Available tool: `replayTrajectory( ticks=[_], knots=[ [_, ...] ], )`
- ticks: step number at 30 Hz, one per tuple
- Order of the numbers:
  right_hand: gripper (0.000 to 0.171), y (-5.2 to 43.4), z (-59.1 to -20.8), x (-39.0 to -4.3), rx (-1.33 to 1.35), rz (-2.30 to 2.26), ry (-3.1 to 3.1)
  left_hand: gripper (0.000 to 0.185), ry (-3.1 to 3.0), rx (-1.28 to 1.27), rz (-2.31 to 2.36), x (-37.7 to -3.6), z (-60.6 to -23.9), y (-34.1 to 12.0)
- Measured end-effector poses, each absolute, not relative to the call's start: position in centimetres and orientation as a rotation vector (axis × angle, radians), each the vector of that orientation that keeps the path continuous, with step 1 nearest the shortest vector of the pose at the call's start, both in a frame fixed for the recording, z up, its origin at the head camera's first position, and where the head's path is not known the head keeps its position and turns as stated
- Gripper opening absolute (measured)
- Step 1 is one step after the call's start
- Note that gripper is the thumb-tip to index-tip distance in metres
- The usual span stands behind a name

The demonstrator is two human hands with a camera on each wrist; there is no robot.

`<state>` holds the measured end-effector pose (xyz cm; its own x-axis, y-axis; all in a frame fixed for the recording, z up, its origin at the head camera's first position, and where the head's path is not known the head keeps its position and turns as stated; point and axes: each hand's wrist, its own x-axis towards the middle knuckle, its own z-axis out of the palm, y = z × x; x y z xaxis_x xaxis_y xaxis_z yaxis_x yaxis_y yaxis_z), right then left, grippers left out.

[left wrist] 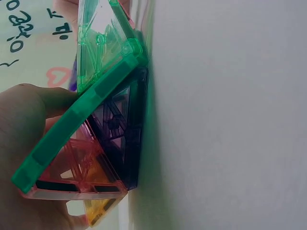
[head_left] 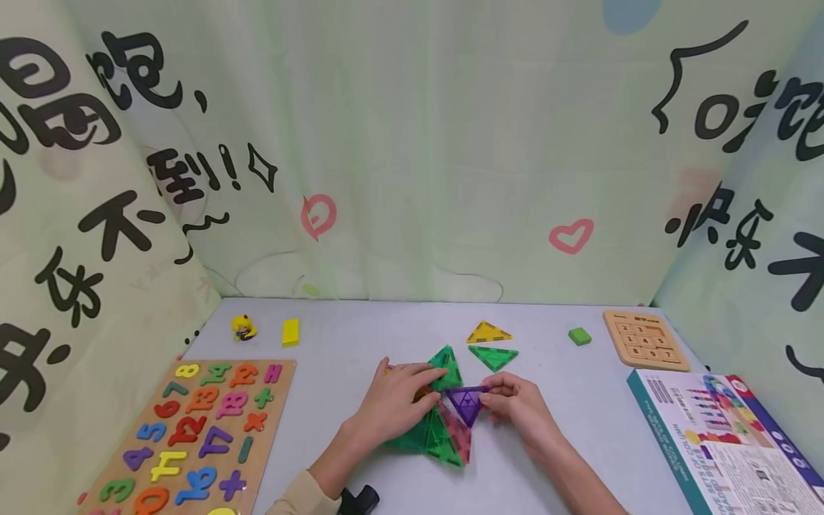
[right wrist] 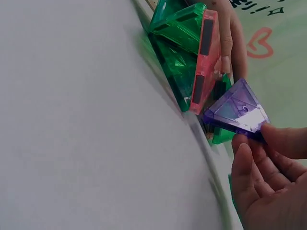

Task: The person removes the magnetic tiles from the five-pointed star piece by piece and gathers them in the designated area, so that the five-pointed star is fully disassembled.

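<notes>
On the white table a structure of see-through magnetic tiles (head_left: pixel 428 436), green with red, purple and orange pieces, leans together in slanted faces. My left hand (head_left: pixel 400 398) grips it from the left and above, its thumb against a green tile's edge in the left wrist view. Between right thumb and fingers, my right hand (head_left: pixel 520 409) pinches a purple triangular magnetic tile (right wrist: pixel 242 112). This tile is at the structure's right side, near a red tile (right wrist: pixel 205 62); whether they touch I cannot tell. Part of the structure is hidden behind the left hand.
Loose yellow (head_left: pixel 488 334) and green (head_left: pixel 494 359) triangular tiles lie behind the structure. At left is a number puzzle board (head_left: pixel 285 375), with a toy duck (head_left: pixel 244 327) and yellow block (head_left: pixel 290 332) behind. A green block (head_left: pixel 579 336), wooden board (head_left: pixel 646 342) and box (head_left: pixel 721 447) lie right.
</notes>
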<state>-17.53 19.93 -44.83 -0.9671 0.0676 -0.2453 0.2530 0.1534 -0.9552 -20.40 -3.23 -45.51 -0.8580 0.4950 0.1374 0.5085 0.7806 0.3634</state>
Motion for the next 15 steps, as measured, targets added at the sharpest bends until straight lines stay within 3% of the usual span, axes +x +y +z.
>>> replayTrajectory(
  ticks=[15],
  knots=[
    [0.026,24.2,-45.3,-19.6,0.369,-1.605,2.565,0.043,-2.937,-0.826,-0.639,-20.4,-45.4,-3.3]
  ],
)
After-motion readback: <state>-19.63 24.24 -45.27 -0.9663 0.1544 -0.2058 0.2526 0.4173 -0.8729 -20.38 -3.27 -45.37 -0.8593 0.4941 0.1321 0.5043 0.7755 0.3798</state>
